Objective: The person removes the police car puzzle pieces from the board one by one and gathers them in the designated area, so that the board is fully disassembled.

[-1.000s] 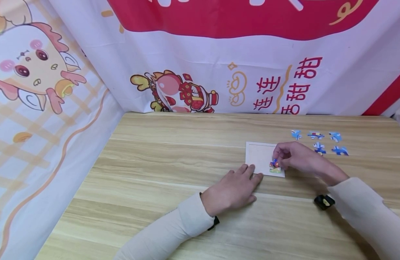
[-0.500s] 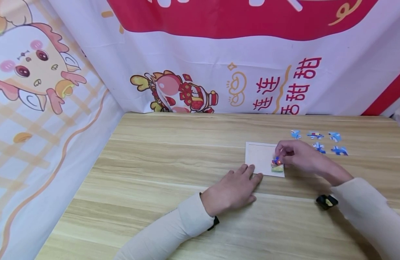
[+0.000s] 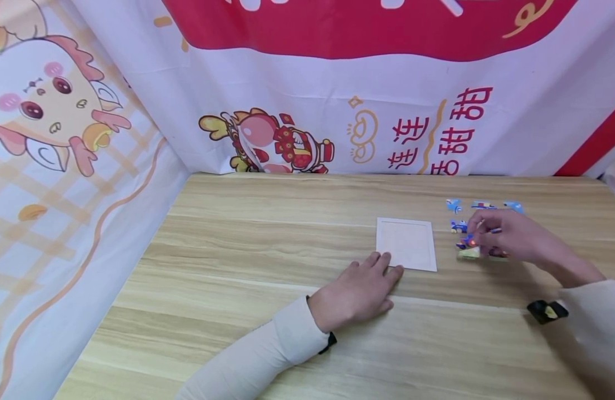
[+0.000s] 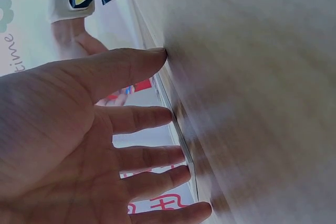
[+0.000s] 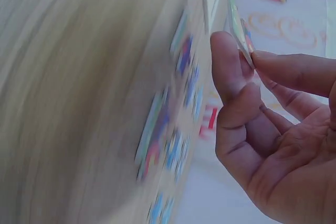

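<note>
My right hand (image 3: 517,236) pinches a jigsaw puzzle piece (image 5: 240,30) between thumb and finger, above the table to the right of the frame board. The piece shows a pale green lower part in the head view. Several other puzzle pieces (image 3: 454,206) lie near and under this hand, some hidden by it. A white rectangular puzzle board (image 3: 407,244) with a raised border lies flat, with no pieces in it. My left hand (image 3: 357,291) rests with fingers extended, its fingertips on the board's near left corner.
The wood-grain table (image 3: 237,233) meets a white and red printed cloth (image 3: 287,83) along its back edge. Another printed cloth (image 3: 87,194) hangs at the left. A black strap device (image 3: 547,312) sits at my right wrist.
My right hand has lifted the puzzle piece off the board's lower right corner and carried it right, over the other pieces. The left hand has stayed put.
</note>
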{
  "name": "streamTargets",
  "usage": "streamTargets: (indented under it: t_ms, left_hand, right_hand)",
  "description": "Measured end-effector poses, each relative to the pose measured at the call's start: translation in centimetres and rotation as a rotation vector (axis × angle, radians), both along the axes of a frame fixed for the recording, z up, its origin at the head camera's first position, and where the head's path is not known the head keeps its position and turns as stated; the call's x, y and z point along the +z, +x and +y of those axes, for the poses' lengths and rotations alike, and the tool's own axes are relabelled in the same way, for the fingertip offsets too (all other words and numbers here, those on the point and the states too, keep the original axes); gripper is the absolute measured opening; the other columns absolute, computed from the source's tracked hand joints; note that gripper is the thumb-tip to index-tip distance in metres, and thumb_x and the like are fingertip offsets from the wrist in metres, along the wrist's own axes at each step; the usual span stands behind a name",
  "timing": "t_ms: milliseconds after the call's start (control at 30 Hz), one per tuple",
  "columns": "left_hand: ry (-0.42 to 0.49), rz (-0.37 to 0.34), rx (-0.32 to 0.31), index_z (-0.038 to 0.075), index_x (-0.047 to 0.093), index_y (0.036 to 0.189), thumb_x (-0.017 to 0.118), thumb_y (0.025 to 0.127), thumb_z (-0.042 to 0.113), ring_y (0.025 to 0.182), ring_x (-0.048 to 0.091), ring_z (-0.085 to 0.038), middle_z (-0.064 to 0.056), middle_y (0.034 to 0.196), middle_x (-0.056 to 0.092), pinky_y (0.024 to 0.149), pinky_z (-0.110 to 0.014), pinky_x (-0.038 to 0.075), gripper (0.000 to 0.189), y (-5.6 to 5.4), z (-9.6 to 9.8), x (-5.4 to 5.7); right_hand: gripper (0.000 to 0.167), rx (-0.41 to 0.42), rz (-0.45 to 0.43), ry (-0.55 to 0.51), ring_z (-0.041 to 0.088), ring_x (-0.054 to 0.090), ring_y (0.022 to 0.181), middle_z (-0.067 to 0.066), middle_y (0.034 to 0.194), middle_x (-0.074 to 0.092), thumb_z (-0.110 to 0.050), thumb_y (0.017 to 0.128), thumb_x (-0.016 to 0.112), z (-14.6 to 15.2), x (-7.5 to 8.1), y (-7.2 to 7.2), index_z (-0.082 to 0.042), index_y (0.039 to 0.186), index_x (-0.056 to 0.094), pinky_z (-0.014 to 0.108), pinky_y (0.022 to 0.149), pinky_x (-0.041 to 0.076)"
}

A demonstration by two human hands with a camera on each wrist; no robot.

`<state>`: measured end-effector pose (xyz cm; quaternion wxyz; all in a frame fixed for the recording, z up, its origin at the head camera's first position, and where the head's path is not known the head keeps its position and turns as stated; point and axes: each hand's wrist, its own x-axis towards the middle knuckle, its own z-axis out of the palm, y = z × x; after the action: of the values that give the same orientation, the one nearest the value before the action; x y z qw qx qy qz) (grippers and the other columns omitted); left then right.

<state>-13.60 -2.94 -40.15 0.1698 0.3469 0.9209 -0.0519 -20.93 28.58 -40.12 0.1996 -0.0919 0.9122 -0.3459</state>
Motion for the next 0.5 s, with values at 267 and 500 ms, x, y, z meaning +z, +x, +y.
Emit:
streamTargets:
  t_ms: [267,500]
  left_hand:
    - [-0.002,0.004,-0.005,0.022,0.036,0.163,0.058,0.106,0.043,0.157,0.035,-0.024,-0.007,0.17,0.034,0.116,-0.043,0.047,0.065,0.0,0.0,0.0]
    - [0.001,0.01,-0.008,0.022,0.036,0.163,0.058,0.106,0.043,0.157,0.034,-0.025,-0.008,0.17,0.034,0.116,-0.043,0.047,0.065,-0.1,0.0,-0.2]
  right_hand:
    - [0.02,-0.085,-0.041,0.031,0.022,0.073,0.079,0.019,0.107,0.067,-0.003,0.105,0.053,4.4,-0.1,0.3,0.007,0.123,0.054,0.028,0.07,0.062]
    - [0.023,-0.124,-0.093,0.029,0.021,0.071,0.079,0.019,0.106,0.062,0.002,0.107,0.047,7.2,-0.6,0.5,0.013,0.126,0.049,0.03,0.072,0.063]
